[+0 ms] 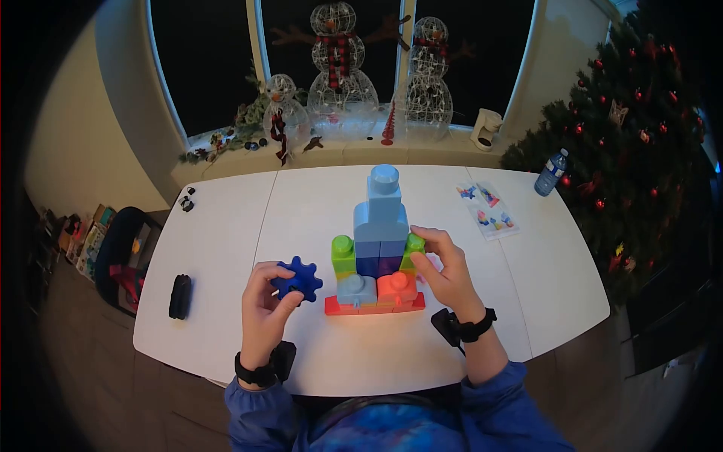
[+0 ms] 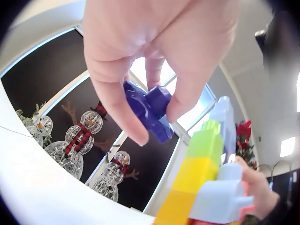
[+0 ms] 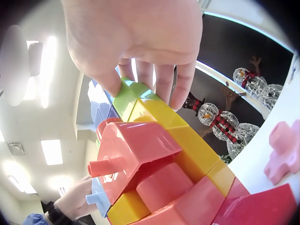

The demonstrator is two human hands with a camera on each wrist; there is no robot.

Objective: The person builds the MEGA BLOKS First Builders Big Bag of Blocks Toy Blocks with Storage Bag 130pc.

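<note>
My left hand (image 1: 265,305) pinches a dark blue gear-shaped piece (image 1: 299,281), held left of the block structure. In the left wrist view the blue gear (image 2: 151,110) sits between thumb and fingers. My right hand (image 1: 449,277) grips the green block (image 1: 413,248) on the structure's right side; the right wrist view shows thumb and fingers round this green block (image 3: 132,96). The structure has a light blue tower (image 1: 382,218), a second green block (image 1: 343,253) at left, grey-blue (image 1: 356,288) and coral (image 1: 396,288) pieces in front, and a red base (image 1: 334,305).
A pink piece (image 3: 284,152) lies beside the structure's right side. Farther right are a printed sheet (image 1: 491,215) and a water bottle (image 1: 552,173). A black case (image 1: 180,297) lies at left, with small dark items (image 1: 187,202) behind. Wire snowmen (image 1: 343,83) stand at the window.
</note>
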